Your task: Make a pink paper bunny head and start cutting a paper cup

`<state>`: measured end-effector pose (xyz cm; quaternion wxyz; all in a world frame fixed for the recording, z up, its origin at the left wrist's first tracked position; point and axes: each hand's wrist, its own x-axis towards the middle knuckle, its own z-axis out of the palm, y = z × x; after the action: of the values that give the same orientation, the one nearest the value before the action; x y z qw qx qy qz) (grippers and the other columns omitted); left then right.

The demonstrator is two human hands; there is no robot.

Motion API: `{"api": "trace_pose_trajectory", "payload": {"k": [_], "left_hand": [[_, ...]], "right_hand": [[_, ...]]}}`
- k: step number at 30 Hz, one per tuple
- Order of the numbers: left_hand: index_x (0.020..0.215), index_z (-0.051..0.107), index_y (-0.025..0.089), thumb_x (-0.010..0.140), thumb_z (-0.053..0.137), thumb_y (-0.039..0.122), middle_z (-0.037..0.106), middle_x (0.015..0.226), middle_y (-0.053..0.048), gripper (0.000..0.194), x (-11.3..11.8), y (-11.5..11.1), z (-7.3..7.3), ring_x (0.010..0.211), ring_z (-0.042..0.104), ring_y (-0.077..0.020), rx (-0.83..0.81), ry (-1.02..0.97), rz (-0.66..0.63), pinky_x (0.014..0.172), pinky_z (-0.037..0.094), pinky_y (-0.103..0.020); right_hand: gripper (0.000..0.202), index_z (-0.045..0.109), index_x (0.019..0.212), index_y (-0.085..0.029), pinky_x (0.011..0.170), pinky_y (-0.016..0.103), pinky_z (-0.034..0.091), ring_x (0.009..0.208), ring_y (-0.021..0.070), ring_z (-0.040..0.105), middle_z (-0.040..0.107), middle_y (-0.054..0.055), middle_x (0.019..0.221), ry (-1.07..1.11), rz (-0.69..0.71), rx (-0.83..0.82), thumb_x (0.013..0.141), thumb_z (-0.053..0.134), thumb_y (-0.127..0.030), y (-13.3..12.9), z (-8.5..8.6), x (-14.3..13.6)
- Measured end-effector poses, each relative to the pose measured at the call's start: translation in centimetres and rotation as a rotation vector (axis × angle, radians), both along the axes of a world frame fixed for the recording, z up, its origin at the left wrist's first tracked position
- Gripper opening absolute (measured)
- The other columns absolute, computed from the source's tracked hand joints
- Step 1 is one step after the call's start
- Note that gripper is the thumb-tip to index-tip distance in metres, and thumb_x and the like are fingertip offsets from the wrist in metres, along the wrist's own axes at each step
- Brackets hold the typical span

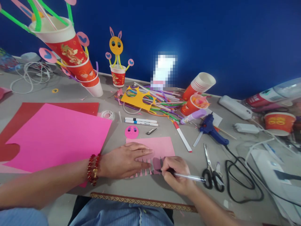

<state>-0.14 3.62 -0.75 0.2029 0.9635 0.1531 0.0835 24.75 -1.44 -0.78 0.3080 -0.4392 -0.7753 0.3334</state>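
Note:
A light pink sheet of paper (pixel 160 145) with pointed cut-outs along its near edge lies on the table in front of me. My left hand (pixel 128 160) rests flat on its left part, fingers extended. Pinched in my right hand (pixel 177 171) is a pen (pixel 190 177) with a clear barrel, its tip down at the paper near the cut edge. Just beyond the sheet is a round pink paper face (pixel 131 132). Black-handled scissors (pixel 210 175) lie to the right of my right hand.
Bright pink paper (pixel 63 138) covers the left side. At the back are a paper-cup figure (pixel 118 75), pipe cleaners (pixel 164 97) and yellow cut paper (pixel 138 98). A blue glue gun (pixel 213 130) with a looped cord, a red-tipped marker (pixel 182 137) and stacked cups (pixel 198 84) occupy the right.

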Motion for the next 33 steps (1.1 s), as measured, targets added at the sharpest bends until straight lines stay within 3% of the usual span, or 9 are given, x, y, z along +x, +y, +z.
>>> {"api": "trace_pose_trajectory", "payload": {"k": [24,33], "left_hand": [[0.131,0.054,0.027,0.092,0.052,0.027,0.04,0.15,-0.009,0.039,0.0,0.0,0.0,0.135,0.039,-0.0284,0.007,0.026,-0.015,0.111,0.034,-0.043],[0.128,0.057,0.027,0.091,0.054,0.026,0.042,0.149,-0.008,0.037,-0.1,0.1,0.2,0.134,0.041,-0.0272,0.014,0.003,-0.004,0.11,0.035,-0.042]], "right_hand": [[0.018,0.043,0.057,-0.022,0.048,0.024,0.028,0.045,0.0107,0.039,0.04,-0.006,0.049,0.088,0.017,-0.051,0.069,0.046,-0.01,-0.1,-0.3,0.3],[0.02,0.05,0.06,-0.021,0.047,0.024,0.034,0.047,0.0115,0.045,0.049,-0.004,0.053,0.152,-0.214,-0.084,0.075,0.046,-0.009,-0.3,-1.3,0.6]]}}
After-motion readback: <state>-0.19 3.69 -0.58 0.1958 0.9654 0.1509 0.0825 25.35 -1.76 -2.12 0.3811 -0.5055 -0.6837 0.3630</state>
